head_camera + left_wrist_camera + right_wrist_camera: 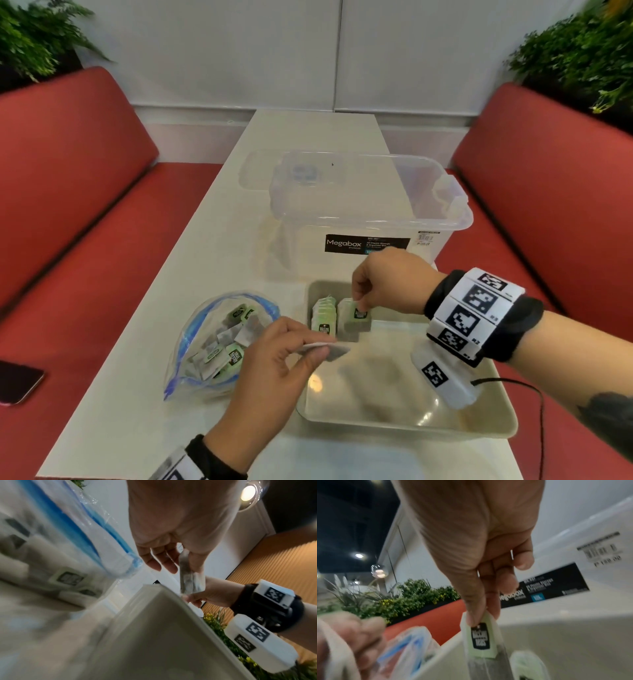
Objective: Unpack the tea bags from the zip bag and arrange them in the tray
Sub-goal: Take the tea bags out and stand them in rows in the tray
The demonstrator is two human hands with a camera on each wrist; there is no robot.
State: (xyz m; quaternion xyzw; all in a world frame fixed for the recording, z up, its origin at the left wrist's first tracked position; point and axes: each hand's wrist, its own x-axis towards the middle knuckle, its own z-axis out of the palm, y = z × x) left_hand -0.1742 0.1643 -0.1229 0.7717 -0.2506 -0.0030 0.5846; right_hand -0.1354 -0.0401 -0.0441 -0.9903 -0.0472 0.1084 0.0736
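A clear zip bag with a blue seal lies open on the white table, with several tea bags inside. To its right sits a beige tray; a row of tea bags stands upright in its far left corner. My right hand pinches the green tag of a tea bag at the end of that row, also seen as a tea bag in the right wrist view. My left hand holds another tea bag flat over the tray's left rim; the left wrist view shows this tea bag edge-on.
A clear plastic storage box with a black label stands just behind the tray. A dark phone lies on the red bench at left. Red benches flank the narrow table. A black cable trails from my right wrist.
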